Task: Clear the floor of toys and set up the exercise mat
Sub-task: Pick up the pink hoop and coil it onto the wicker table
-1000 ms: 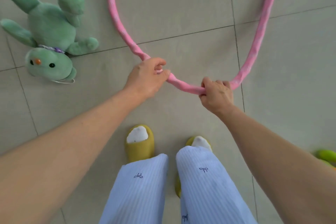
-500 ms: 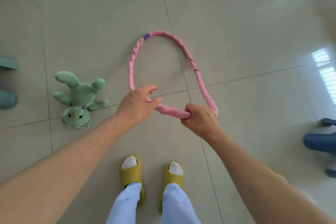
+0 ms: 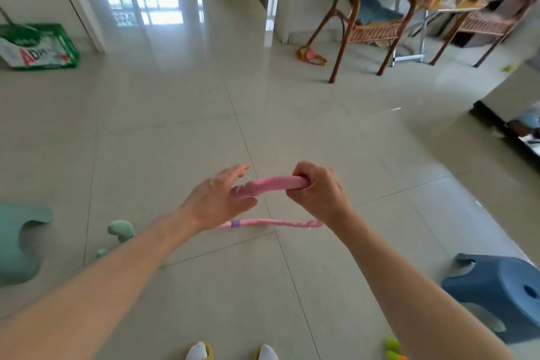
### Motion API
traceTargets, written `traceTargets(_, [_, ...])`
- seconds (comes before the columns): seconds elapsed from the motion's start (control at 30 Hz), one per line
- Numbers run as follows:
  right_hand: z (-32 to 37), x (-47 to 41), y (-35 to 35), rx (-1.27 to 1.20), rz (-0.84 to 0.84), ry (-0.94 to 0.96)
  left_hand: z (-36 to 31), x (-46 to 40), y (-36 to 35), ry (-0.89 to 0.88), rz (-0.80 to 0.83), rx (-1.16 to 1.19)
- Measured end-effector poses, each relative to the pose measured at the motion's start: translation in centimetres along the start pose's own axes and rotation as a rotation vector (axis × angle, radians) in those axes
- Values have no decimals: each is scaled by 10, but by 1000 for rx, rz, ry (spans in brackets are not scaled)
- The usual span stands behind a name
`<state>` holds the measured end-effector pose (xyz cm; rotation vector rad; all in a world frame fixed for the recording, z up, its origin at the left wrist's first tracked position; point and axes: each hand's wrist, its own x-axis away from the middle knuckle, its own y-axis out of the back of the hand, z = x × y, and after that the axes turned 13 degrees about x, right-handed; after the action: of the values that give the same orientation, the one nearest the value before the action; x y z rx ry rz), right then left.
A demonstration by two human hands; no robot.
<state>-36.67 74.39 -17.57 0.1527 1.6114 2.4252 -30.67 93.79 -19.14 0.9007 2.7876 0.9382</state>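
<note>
A pale, glossy tiled floor fills the frame, running from the bright balcony doors at upper left to wicker furniture at upper right. At centre, lifted off the tiles, is the one pink hoop: its near arc runs between the two hands, and its far arc, with a purple band, shows just below them, so the ring is seen almost edge-on. The right hand has its fingers curled firmly round the padded tube, while the left hand lies against the tube's other end with fingers stretched out and loose, not closed on it. The hoop looks light and fabric-wrapped over a soft padding, wrinkled in places, so it should grip well and not slip; the ring probably flexes and swings when carried by one point, so two spaced holds on the near arc, or one hold at the top with the ring hanging, would seem steadier. It does not look fragile. Outward from it, one green plush toy lies on the floor at lower left, partly hidden by the left forearm. One blue plastic stool stands at lower right and one teal stool at the left edge. A small green-and-orange toy sits at the bottom right, an orange toy lies beside the two wicker chairs, and a green carton stands at upper left. No exercise mat is visible.
</note>
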Motion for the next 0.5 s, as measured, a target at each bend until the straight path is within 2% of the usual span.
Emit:
traceTargets(0.13, [30,-10,64,-40,-165,32,-46,2,31,-64,-47,-20])
traceTargets(0.3, [52,-12,117,-269,-270,28,-83,8,48,-112,-47,91])
traceTargets(0.4, [67,-9,151,-355,-353,67,-103,13,52,-111,-51,229])
traceTargets(0.5, [83,-7,183,-437,-446,122,-120,17,63,-134,-17,463])
